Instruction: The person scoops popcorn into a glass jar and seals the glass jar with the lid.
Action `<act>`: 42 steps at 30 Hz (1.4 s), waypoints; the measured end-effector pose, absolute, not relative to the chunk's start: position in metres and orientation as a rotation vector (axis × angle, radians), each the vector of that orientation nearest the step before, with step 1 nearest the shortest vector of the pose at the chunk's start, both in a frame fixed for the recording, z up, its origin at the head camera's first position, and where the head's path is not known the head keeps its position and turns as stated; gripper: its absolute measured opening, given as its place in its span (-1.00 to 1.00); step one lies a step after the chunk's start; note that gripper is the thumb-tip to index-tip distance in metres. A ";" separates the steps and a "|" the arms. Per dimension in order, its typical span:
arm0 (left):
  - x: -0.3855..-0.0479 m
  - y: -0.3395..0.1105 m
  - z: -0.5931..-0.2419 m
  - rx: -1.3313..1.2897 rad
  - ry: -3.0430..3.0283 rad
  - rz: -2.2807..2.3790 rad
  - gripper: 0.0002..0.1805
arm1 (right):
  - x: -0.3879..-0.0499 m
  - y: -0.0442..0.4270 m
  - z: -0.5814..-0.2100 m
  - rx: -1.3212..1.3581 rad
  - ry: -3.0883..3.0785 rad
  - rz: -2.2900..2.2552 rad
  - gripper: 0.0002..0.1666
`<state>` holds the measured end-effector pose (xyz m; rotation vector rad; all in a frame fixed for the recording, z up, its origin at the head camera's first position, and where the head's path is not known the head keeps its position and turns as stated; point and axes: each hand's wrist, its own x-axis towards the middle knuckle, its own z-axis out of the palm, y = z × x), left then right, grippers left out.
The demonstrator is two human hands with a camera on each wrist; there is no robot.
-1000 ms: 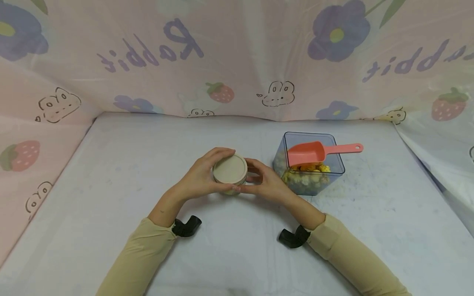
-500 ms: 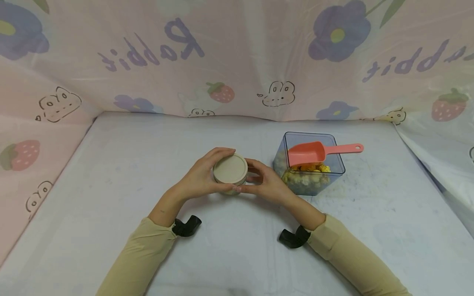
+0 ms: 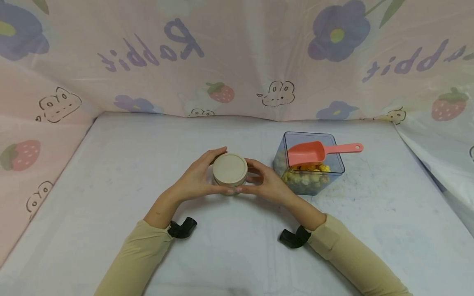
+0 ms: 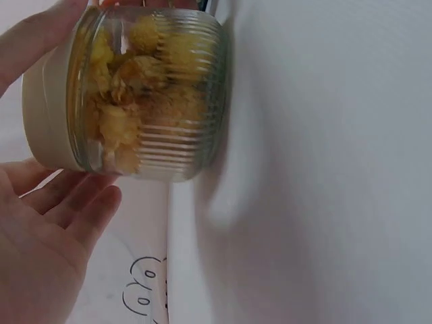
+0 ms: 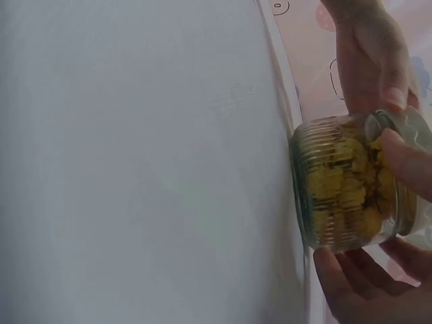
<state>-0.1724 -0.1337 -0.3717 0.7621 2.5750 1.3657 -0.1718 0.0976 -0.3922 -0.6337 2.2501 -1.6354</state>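
Observation:
A ribbed glass jar (image 4: 155,101) with a cream lid (image 3: 230,168) stands upright on the table, popcorn visible through its wall. My right hand (image 3: 272,183) grips the jar from the right; the right wrist view shows its thumb on one side and fingers on the other. On the left side, my left hand (image 3: 196,176) is spread loosely around the lid, thumb in front and fingers behind. A gap shows between its palm and the lid. Whether its fingertips touch the lid is hard to tell.
To the right of the hands stands a clear square container (image 3: 314,185) with popcorn in it. A pink scoop (image 3: 307,153) lies across its top, handle pointing right. White cloth covers the table (image 3: 129,164), and a printed curtain (image 3: 237,61) hangs behind.
My left hand has loosened around the lid and shifted slightly left, its fingers lifting off the lid's edge. The right hand and the jar have stayed in place.

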 end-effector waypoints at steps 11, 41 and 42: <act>-0.173 -0.140 -0.380 0.788 2.540 1.380 0.07 | -0.169 0.097 -0.390 -0.610 2.259 -1.636 -0.04; -0.180 -0.142 -0.395 0.723 2.379 1.473 -0.09 | -0.176 0.084 -0.381 -0.690 2.402 -1.603 0.03; -0.180 -0.142 -0.395 0.724 2.378 1.475 -0.09 | -0.176 0.084 -0.380 -0.687 2.405 -1.604 0.03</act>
